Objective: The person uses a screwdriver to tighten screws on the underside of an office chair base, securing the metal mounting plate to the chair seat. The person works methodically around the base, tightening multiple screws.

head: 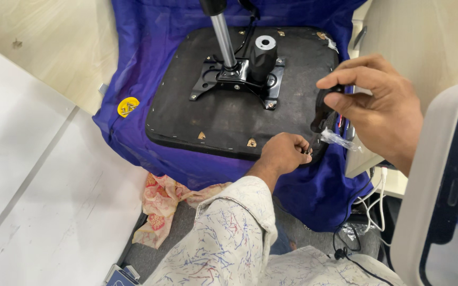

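An upturned chair seat (229, 114), black underside up, lies on a blue cloth (149, 69). A black metal mounting plate (239, 77) with a chrome gas cylinder (222, 34) is bolted to its middle. My left hand (284, 153) rests at the seat's near right edge, fingers closed on small dark screws (307, 152). My right hand (377, 106) is raised beside the seat's right edge, gripping a black tool (324, 103) with red and blue parts showing under it. A small clear plastic bag (340, 140) hangs just below that hand.
A yellow disc with screws (128, 107) lies on the blue cloth at left. A patterned rag (163, 204) sits on the floor below the seat. White cables (375, 201) hang at right. A white-framed panel (436, 190) fills the right edge. White boards (33, 175) lie at left.
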